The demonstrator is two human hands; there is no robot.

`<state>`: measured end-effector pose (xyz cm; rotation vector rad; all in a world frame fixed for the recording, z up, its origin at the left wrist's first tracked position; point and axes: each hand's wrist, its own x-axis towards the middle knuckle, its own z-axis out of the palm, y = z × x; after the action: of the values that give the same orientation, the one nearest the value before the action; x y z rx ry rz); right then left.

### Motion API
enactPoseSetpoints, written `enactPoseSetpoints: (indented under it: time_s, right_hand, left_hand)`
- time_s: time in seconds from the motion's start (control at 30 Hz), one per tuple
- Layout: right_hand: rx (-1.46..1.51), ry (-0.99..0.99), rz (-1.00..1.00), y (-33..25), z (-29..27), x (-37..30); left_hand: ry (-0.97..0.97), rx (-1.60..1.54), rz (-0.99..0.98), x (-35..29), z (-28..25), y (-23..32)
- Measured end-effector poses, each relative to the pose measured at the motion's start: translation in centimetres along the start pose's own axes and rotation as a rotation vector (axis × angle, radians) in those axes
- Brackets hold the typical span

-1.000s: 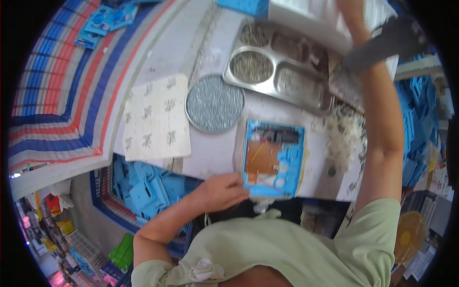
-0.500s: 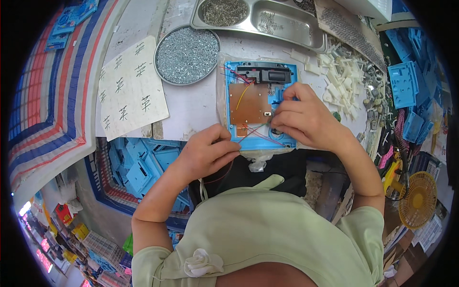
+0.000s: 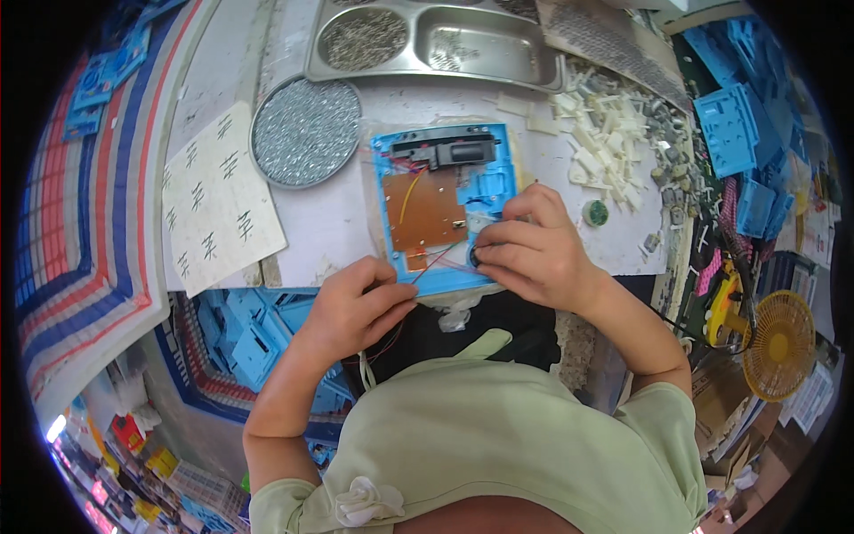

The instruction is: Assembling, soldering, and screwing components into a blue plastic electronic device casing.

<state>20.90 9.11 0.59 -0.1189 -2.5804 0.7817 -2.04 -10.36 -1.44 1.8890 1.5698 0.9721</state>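
Observation:
A shallow blue plastic casing lies open on the table in front of me. Inside it sit a brown circuit board, a black module along the far edge, and thin red and yellow wires. My left hand is closed at the casing's near left corner, pinching a red wire between thumb and forefinger. The fingers of my right hand are bunched at the near right corner, on a small dark round part that they mostly hide.
A round dish of small screws stands left of the casing, beside a paper sheet. Beyond is a steel tray with more small metal parts. White plastic pieces, a green round part and a yellow fan are to the right.
The whole view has shifted, so the table sits further left. My right fingertips have moved down the casing's right side toward its near corner. My left hand keeps its pinch on the wire.

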Motion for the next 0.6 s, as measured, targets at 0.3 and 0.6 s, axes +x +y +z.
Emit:
enactPoseSetpoints:
  time_s: [0.3, 0.6]
  right_hand:
    - [-0.511, -0.126, 0.474, 3.1, -8.5, -1.6]
    - [-0.477, 0.011, 0.520, 4.0, -9.7, -2.5]
  left_hand:
    - [-0.273, -0.052, -0.092, 4.1, -5.0, 2.3]
    - [0.077, 0.463, 0.125, 23.1, -5.7, -5.9]
